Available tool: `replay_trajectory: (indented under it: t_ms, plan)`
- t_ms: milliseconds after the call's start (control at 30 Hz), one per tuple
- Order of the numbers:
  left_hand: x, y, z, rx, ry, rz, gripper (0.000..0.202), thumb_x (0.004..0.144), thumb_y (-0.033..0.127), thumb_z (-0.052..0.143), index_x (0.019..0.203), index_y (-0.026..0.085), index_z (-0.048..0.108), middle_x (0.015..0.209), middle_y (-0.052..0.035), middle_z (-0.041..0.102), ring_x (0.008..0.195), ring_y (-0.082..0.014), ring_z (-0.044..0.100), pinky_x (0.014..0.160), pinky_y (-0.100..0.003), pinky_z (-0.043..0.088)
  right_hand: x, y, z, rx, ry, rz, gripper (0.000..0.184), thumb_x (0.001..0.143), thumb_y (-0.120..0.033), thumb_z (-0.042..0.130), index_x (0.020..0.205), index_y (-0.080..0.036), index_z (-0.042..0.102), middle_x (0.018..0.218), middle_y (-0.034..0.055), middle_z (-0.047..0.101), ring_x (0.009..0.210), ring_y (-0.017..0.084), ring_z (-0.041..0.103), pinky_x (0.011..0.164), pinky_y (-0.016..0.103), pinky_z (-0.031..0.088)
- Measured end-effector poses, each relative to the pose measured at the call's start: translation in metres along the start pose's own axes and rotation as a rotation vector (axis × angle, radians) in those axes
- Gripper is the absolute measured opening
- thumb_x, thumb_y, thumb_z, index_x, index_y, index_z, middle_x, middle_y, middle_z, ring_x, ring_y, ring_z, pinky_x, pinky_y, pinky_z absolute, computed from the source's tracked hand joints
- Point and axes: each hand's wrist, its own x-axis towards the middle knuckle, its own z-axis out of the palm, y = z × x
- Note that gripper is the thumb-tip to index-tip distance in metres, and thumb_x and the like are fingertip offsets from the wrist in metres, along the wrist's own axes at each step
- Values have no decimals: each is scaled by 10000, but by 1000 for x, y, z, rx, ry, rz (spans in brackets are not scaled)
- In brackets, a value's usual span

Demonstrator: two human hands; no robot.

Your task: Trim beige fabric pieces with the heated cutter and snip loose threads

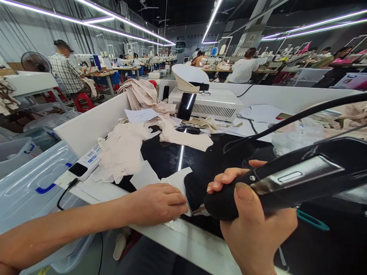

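My right hand [252, 225] is wrapped round the black handle of a hand-held tool [289, 183] with a metal plate and a black cord rising from it. The tool's tip points left, toward a small white fabric piece [179, 182] on the glossy black work surface [169, 156]. My left hand [157, 203] lies palm down on that piece near the table's front edge, fingers stretched toward the tool's tip. A pile of pale pink fabric pieces [123, 151] sits to the left.
A white machine box [212, 103] with a lamp head stands at the back. More pink fabric [140, 93] is heaped behind. A power strip [86, 162] lies on the left edge. Clear plastic bins [28, 183] stand left. Other people sit at sewing tables beyond.
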Motion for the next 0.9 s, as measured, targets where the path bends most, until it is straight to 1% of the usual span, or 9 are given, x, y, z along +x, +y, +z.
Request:
replay_trajectory:
  t_ms: [100,167,267,433,567,733,900]
  plan:
    - [-3,-1,3,16,35,2,320,1142,163,409,1144,158,729,1236,-77,778,1149,-182,714,1074,-299,530,0,0,0,-4,6,-3,428,787,-390,916,1097,-264,649,713,-42,676,592,175,624,564,325,552]
    - [-5,-2,4,14,34,0,323,1147,172,404,1142,165,726,1234,-77,779,1148,-174,716,1080,-298,524,1,0,1,-2,3,-5,417,790,-384,912,1093,-265,651,714,-45,676,584,177,626,568,334,552]
    - [-6,-3,3,-6,29,-11,293,1138,172,433,1133,171,726,1200,-79,778,1121,-171,722,1053,-291,530,1,0,1,2,3,-3,401,794,-372,906,1087,-267,654,715,-47,676,576,179,628,566,340,549]
    - [-5,-5,1,-61,54,-20,258,1122,181,473,1141,177,731,1156,-78,770,1084,-190,726,997,-294,550,0,-1,0,1,20,5,396,779,-323,894,1090,-261,658,716,-44,686,579,185,634,559,345,569]
    - [-5,-4,1,-74,50,-26,253,1123,188,480,1153,184,731,1153,-90,763,1084,-186,717,1003,-297,555,3,-4,4,15,43,12,382,729,-268,865,1053,-253,663,671,-53,689,533,182,622,509,333,563]
    - [-5,-3,-1,-95,61,-27,263,1126,178,481,1151,179,742,1152,-97,761,1066,-189,714,997,-298,561,14,-8,13,49,103,43,387,649,-233,830,991,-257,651,630,-73,676,502,171,601,454,300,540]
    - [-5,-3,0,-113,77,-32,272,1127,179,485,1151,177,755,1155,-99,753,1052,-194,710,994,-301,566,20,-4,19,36,121,74,451,626,-266,838,1025,-257,628,636,-78,673,506,165,589,458,297,548]
